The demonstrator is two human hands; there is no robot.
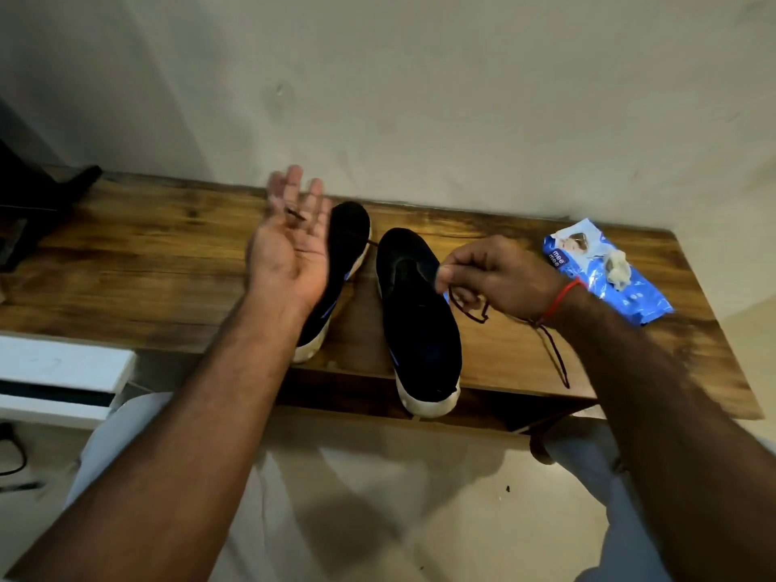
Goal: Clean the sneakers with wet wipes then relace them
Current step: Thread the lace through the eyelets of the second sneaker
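Observation:
Two black sneakers with white soles and blue marks stand side by side on the wooden table (147, 254), toes toward the wall: the left sneaker (350, 233) and the right sneaker (420, 325). My left hand (289, 249) hovers palm up in front of the left sneaker, fingers straight, with a dark lace end lying across them. My right hand (491, 275) pinches a dark lace (474, 306) above the right sneaker; the lace loops below the hand and trails down past the wrist.
A blue wet-wipes pack (609, 275) with a crumpled used wipe (617, 268) on top lies at the table's right end. Dark objects (38, 203) sit at the far left. A white unit (58, 371) stands left of my knees. The wall is close behind the table.

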